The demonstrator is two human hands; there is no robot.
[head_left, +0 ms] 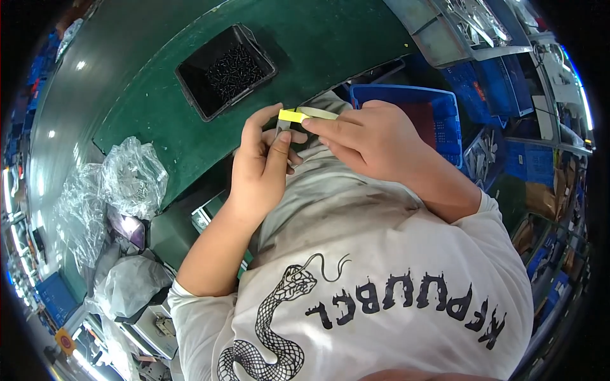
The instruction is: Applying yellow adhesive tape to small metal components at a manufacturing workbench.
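Note:
My left hand [259, 162] pinches a small flat grey piece [283, 126] between thumb and fingers, in front of my body near the bench edge. A bright yellow strip [292, 116], which looks like tape, lies across the top of that piece. My right hand [368, 132] is closed on the strip's right end, fingertips pressed together close to the left hand. From under the right fingers a pale, curved yellowish band [319, 113] shows; whether it belongs to a roll is hidden.
On the green bench [305, 38] stands a black bin [190, 95] of small dark parts. Clear plastic bags [135, 178] lie at the left. A blue crate [459, 127] sits beyond my right hand, with a grey bin [438, 41] of metal parts at the upper right.

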